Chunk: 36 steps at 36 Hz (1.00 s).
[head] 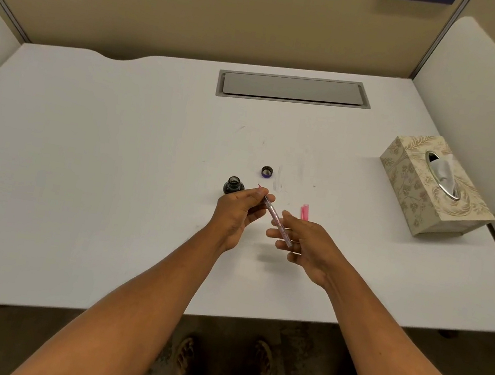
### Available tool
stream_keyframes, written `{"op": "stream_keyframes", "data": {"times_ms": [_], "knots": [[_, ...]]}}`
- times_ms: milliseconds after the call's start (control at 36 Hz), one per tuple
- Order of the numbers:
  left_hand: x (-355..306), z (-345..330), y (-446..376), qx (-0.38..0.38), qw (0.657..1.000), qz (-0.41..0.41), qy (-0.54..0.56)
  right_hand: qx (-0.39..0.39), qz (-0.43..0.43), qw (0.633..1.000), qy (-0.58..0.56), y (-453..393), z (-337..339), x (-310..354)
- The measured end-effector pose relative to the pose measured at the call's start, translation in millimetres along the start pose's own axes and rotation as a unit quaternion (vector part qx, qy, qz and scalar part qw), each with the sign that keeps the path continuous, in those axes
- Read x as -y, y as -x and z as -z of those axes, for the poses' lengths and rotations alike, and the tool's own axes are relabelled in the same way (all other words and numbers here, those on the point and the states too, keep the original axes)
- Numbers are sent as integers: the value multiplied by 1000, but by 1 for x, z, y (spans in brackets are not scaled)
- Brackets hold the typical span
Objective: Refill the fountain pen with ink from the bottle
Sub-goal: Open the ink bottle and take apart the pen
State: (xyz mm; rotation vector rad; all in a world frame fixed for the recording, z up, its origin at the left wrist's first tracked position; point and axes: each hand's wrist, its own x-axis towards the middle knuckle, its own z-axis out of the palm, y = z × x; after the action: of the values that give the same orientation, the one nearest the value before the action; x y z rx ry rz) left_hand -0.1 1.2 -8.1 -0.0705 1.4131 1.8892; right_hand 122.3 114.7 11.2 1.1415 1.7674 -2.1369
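Both hands grip the pen [274,217] above the worktop [113,166]: the left hand [237,210] pinches its nib end, the right hand [305,245] its rear. The uncapped ink bottle [233,185] stands just beside the left hand.

- One head-worn view looked forward and down from above the person's own forearms, across the white table [81,161].
- It sat close enough that both hands, left [237,215] and right [307,248], fell near mid-frame.
- Beyond the hands it faced a beige partition [202,11]; below them it took in the floor [304,352].
- The wide lens bowed the table's edges.
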Motion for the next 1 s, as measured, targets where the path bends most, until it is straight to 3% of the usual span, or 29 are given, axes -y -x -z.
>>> {"op": "stream_keyframes", "data": {"times_ms": [722, 1000], "knots": [[7, 0, 4, -21, 1000, 1, 3, -37, 37, 998, 26, 7, 3, -10], [4, 6, 1, -40, 998, 5, 41, -7, 40, 996, 83, 7, 20, -18]]}}
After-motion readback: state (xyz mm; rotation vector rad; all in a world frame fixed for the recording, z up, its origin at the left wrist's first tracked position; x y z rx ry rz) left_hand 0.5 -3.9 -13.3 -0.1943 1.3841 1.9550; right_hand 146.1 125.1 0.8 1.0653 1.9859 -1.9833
